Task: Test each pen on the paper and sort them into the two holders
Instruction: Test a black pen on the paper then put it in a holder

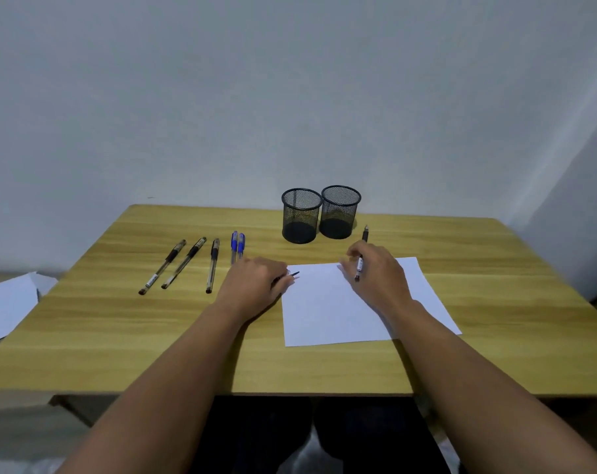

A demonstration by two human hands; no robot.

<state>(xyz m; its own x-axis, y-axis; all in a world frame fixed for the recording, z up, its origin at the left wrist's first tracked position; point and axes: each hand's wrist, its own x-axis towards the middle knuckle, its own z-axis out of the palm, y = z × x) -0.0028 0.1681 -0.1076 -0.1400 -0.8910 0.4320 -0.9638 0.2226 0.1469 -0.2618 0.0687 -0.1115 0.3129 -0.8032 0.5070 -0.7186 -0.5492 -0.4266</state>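
Currently R hand (375, 268) grips pen (361, 256) mid-barrel over paper (328, 313), L hand (256, 280) pinches dark cap-like bit; pen prob. light, stiff, slick, so hold nr tip.

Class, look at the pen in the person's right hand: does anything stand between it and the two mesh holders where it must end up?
Nothing visible does. The pen in the right hand points toward the two holders, with only bare table between.
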